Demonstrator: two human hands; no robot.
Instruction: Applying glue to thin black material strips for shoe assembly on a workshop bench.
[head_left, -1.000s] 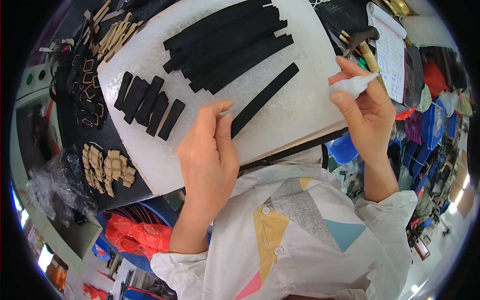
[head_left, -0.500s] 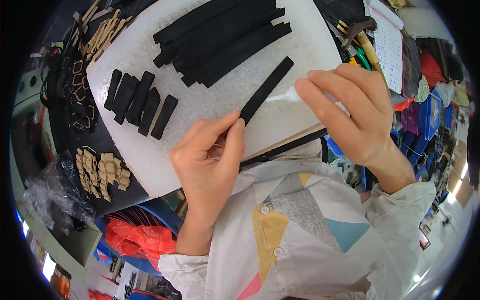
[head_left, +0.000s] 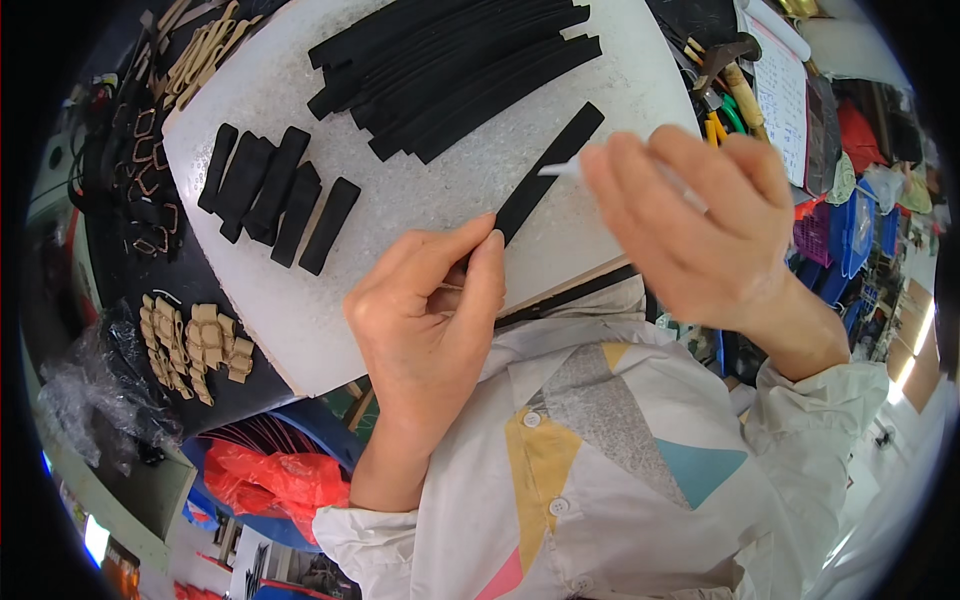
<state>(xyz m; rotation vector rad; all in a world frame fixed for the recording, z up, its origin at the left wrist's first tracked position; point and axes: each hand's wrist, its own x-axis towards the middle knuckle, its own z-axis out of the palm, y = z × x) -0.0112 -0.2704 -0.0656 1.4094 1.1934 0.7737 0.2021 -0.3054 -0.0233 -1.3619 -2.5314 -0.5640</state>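
Observation:
Between thumb and fingers, my left hand pinches the near end of a black strip. The strip slants up and away to the right above the white board. My right hand, smeared by motion, is closed round a small white bottle, mostly hidden, whose thin pale nozzle points left over the strip. Whether the tip touches the strip I cannot tell. A stack of long black strips lies at the board's far side. Several short folded black loops rest at its left.
Left of the board sit tan looped pieces, metal rings on black strips and clear plastic. A blue bin with a red bag stands below. A hammer and a written sheet are far right.
The nozzle has moved up and slightly right, from beside the strip's edge to over the strip. My left hand still pinches the strip. The whole view has shifted a little.

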